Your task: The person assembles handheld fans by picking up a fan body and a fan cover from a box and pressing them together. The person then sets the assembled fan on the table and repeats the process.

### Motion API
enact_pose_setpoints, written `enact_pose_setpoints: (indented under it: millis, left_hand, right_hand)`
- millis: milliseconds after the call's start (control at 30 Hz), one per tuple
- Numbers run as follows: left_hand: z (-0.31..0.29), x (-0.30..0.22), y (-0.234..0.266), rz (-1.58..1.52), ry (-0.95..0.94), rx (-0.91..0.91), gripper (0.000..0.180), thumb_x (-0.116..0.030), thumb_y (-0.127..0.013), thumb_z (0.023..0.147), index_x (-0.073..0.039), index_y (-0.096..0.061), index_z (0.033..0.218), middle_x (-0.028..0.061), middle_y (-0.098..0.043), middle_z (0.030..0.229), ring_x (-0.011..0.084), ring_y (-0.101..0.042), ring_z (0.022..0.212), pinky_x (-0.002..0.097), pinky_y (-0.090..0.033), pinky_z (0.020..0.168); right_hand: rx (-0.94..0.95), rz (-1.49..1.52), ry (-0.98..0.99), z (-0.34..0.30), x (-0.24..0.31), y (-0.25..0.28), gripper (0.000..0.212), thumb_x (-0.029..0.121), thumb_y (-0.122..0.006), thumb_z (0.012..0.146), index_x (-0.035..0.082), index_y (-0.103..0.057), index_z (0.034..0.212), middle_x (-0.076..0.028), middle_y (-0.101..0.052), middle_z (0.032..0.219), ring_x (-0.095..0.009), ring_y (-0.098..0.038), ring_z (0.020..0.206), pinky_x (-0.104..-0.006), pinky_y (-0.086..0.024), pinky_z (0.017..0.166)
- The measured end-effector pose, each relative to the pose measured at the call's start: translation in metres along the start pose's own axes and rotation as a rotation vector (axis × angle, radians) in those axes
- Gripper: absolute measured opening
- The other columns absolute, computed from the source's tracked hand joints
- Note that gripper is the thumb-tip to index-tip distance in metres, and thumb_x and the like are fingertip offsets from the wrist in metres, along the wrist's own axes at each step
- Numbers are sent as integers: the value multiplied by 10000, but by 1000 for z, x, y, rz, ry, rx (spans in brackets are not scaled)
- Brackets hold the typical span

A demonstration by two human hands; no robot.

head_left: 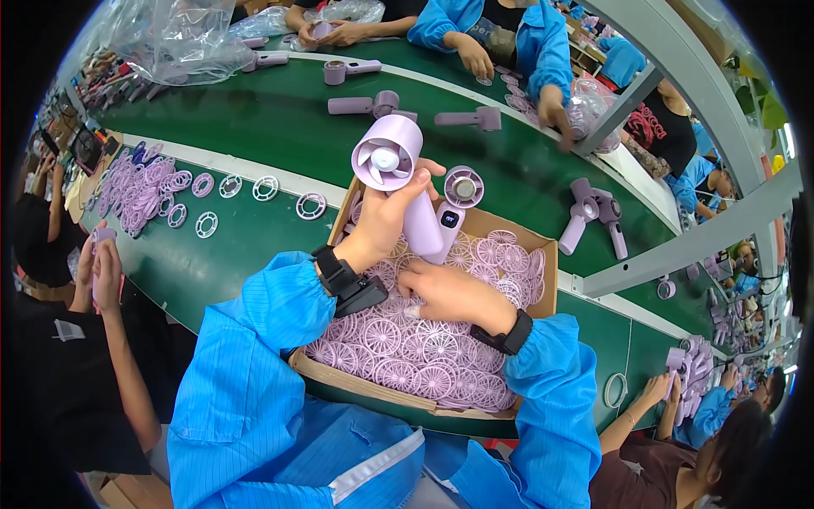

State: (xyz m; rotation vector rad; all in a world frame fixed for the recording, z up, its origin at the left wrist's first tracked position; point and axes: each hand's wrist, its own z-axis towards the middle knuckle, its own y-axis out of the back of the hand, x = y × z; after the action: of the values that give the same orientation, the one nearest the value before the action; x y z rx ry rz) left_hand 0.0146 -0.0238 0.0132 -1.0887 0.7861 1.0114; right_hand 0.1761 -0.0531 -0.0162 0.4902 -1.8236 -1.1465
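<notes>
My left hand (379,222) is closed round the handle of a light purple handheld fan (421,222), its open round head tilted up and white blades showing. A second purple fan (450,218) with a small dark display stands close against it; whether my fingers hold that one too is hidden. Below them my right hand (454,294) lies palm down over the purple spoked fan grilles (441,343) in a cardboard box (365,387). Its thumb and forefinger are apart and touch the heap, while the other fingers are mostly out of sight. A whitish wrap covers one fingertip.
Purple and white rings (311,205) lie left of the box, beside a heap of rings (144,191). Fan bodies (469,119) rest on the green conveyor belt (280,119) beyond. A grey metal frame (678,233) rises at right. Co-workers sit on both sides and opposite.
</notes>
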Motion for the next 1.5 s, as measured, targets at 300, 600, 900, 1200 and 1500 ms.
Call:
enact_pose_setpoints:
  millis: [300,600,900,1200,1500]
  left_hand:
    - [1,2,-1,-26,12,-29,261,-277,-580,899,-39,-641,989,38,-587,753,104,-558,695,251,-439,611]
    - [0,4,-1,-4,-34,-80,283,-307,-591,892,-40,-647,969,42,-588,746,99,-560,696,242,-436,610]
    - [3,4,1,-117,82,-189,267,-286,-612,879,-43,-574,983,61,-607,749,113,-585,665,257,-456,570]
    - [5,8,-1,-215,139,-69,486,-110,-632,856,-51,-388,1272,107,-601,915,156,-620,749,272,-524,657]
    - [3,7,-8,-92,-66,-14,988,20,-694,776,-169,-38,1489,108,-478,1211,164,-548,1048,305,-513,860]
  right_hand:
    - [-63,1,63,0,5,1,415,110,-687,710,118,-548,1101,-107,-528,1122,-331,-585,962,-425,-503,766]
    - [-188,-6,168,8,4,-2,256,126,-669,744,103,-607,991,-97,-587,996,-312,-603,939,-428,-503,784]
    - [-53,225,232,-3,0,28,104,123,-630,828,44,-605,890,-72,-591,891,-232,-615,852,-350,-505,741]
    - [-483,1148,79,-14,-3,43,110,83,-608,881,34,-512,902,-27,-578,901,-85,-560,855,-247,-471,742]
    - [-991,1165,102,0,-11,33,182,26,-614,870,39,-466,976,-46,-594,958,-107,-581,880,-238,-486,756]
